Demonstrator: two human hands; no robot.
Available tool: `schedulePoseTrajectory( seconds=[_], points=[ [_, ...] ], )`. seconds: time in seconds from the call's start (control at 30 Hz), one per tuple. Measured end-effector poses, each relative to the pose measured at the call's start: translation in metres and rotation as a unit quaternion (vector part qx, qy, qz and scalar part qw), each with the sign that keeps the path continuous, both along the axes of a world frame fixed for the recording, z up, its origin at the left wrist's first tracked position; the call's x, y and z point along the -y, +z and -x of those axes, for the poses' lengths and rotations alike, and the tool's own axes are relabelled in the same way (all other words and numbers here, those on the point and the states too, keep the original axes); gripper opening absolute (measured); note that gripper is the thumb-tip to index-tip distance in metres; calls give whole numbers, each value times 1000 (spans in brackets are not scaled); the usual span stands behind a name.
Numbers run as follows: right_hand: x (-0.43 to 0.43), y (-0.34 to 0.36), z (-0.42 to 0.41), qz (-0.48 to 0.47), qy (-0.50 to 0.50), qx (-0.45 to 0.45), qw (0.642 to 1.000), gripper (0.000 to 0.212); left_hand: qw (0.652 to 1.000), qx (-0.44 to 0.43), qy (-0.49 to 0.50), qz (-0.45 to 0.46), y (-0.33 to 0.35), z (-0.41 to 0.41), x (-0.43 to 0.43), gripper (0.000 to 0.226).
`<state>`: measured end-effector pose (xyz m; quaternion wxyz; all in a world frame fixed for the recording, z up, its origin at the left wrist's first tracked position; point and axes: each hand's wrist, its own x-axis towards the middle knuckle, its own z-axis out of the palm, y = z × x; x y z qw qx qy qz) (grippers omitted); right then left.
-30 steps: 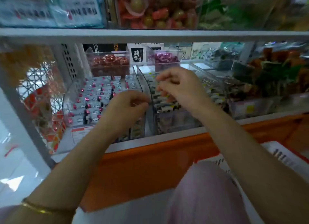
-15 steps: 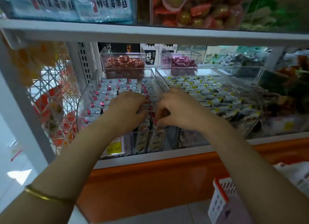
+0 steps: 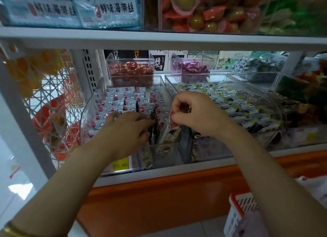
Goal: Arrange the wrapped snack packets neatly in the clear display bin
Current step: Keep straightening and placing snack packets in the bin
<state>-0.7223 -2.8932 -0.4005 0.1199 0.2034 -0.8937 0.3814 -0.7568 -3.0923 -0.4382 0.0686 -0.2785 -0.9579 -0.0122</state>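
A clear display bin [image 3: 88, 113] on the shelf holds rows of white snack packets [image 3: 122, 100] with pink spots and cloud prints. My left hand [image 3: 127, 129] lies flat on the front rows, fingers extended, with its fingertips against a dark packet edge near the bin's right side. My right hand [image 3: 192, 113] is curled and pinches the top of an upright wrapped packet [image 3: 170, 130] with an orange cartoon print, at the bin's front right corner. The packets under both hands are hidden.
A second clear bin [image 3: 276, 102] of white, black and yellow packets sits to the right. Small bins of red sweets [image 3: 131, 72] and purple sweets [image 3: 192, 68] stand behind. A yellow price tag [image 3: 120, 164] is below. A red and white basket [image 3: 237, 212] stands at lower right, with the upper shelf edge [image 3: 159, 38] overhead.
The view has tilted up and shifted. Both hands came down from above the bins into the left bin. My right hand now pinches an upright packet and my left hand lies flat on the rows.
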Motion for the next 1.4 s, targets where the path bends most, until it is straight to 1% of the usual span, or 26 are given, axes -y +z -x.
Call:
schedulePoseTrajectory(
  seconds=[0.07,0.17,0.27,0.37,0.5,0.57,0.7,0.77,0.83,0.87,0.9,0.97,1.0,1.1,1.13,1.2,1.27,1.33,1.4],
  points=[
    [0,1,0,13,0,-11,1000,23,1000,-7,4,4,-1,-2,-2,41],
    [-1,2,0,35,-9,-34,999,17,999,-14,3,39,-6,-5,-6,44],
    [-2,1,0,70,-22,-61,995,19,999,16,10,41,-7,-3,-3,46],
    [-3,0,2,139,-35,-72,987,22,999,43,9,1,-6,-1,1,47],
    [-5,0,4,238,-67,-70,967,19,998,16,-2,-54,-6,-3,1,45],
    [-6,0,5,261,-82,-75,959,19,998,1,-5,-63,-8,-4,1,45],
    [-6,1,4,272,-99,-90,953,20,997,-12,-15,-80,-6,-5,1,45],
    [-6,1,2,290,-101,-88,948,17,989,-34,-25,-139,-1,-5,0,42],
    [-6,1,2,319,-101,-79,939,14,964,-47,-29,-259,7,-7,-2,33],
    [-7,1,2,336,-101,-72,934,14,945,-26,-29,-324,12,-11,-4,28],
    [-6,1,2,355,-98,-62,928,15,928,15,-30,-372,16,-15,-6,23],
    [-5,0,3,398,-84,-37,913,17,904,98,-37,-414,21,-22,-9,17],
    [-5,0,4,418,-75,-23,905,18,893,126,-40,-430,21,-23,-10,15],
    [-7,-3,5,462,-40,30,885,18,849,170,-21,-500,18,-23,-11,14],
    [-8,-3,5,478,-25,51,876,17,827,183,-6,-532,18,-21,-11,13],
    [-12,-4,5,518,2,96,850,18,770,209,33,-601,19,-19,-9,14],
    [-14,-5,5,548,15,137,825,24,720,234,54,-651,20,-16,-8,24],
    [-14,-6,6,566,20,167,807,29,678,257,59,-686,21,-16,-8,34],
    [-13,-7,7,580,25,182,793,28,643,267,67,-714,21,-17,-9,31]
  ],
)
